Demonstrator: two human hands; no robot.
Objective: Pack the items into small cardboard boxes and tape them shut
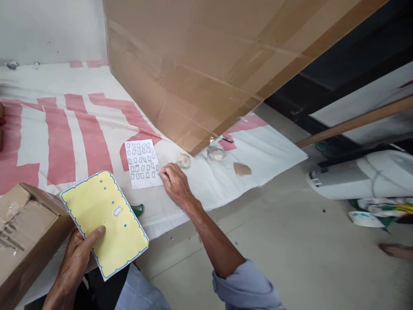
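Observation:
My left hand grips a yellow card by its lower left edge, the thumb lying on its face. The card has a wavy blue border, a few tiny blue diamond shapes and one small white outlined rectangular piece. At the right edge of a white sheet, my right hand has its thumb and fingers pinched together. Whatever lies between those fingertips is too small to make out. Rows of small dark-outlined rectangles cover the sheet, which lies flat on the cloth. A crumpled pale lump sits just beyond my right hand.
A large cardboard box rises behind the sheet on the pink-and-white cloth. Another carton stands at left. Right of the lump are a clear plastic bundle and a brown scrap. A green object shows behind the card.

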